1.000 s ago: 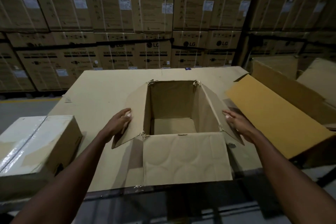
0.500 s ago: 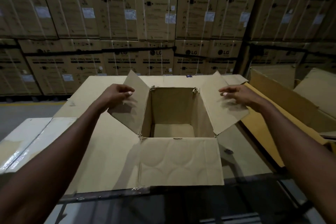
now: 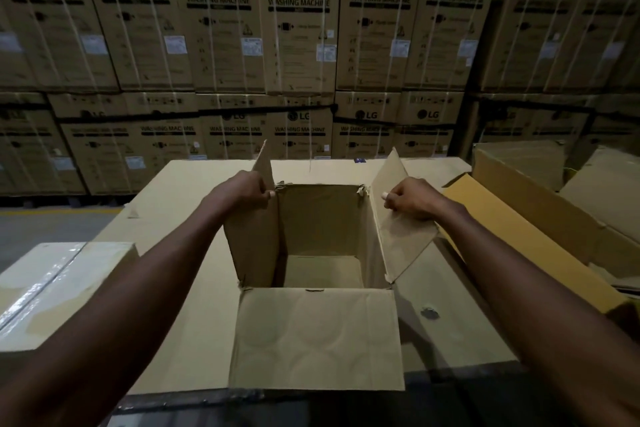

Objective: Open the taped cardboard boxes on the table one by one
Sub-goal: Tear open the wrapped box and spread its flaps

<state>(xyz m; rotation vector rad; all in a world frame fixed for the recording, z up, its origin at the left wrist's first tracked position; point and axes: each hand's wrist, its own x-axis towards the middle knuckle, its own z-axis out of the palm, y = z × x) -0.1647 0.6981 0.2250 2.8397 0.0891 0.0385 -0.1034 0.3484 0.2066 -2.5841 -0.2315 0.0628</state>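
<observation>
An open brown cardboard box (image 3: 320, 229) stands in the middle of the table, empty inside. Its near flap (image 3: 317, 336) lies folded out flat toward me. My left hand (image 3: 242, 192) grips the left side flap (image 3: 254, 236), which stands nearly upright. My right hand (image 3: 410, 199) grips the right side flap (image 3: 398, 229), raised and tilted outward. A taped box (image 3: 59, 288) with glossy tape along its top sits at the table's left, under my left forearm.
The table (image 3: 173, 253) is covered with cardboard sheet. A larger opened box (image 3: 540, 218) with a yellowish flap lies at the right. Stacked washing machine cartons (image 3: 301, 28) form a wall behind. A small hole (image 3: 429, 313) marks the sheet right of the box.
Both hands moved from the box's lowered side flaps and lifted them up; the flaps went from folded outward to nearly upright. The view tilted upward.
</observation>
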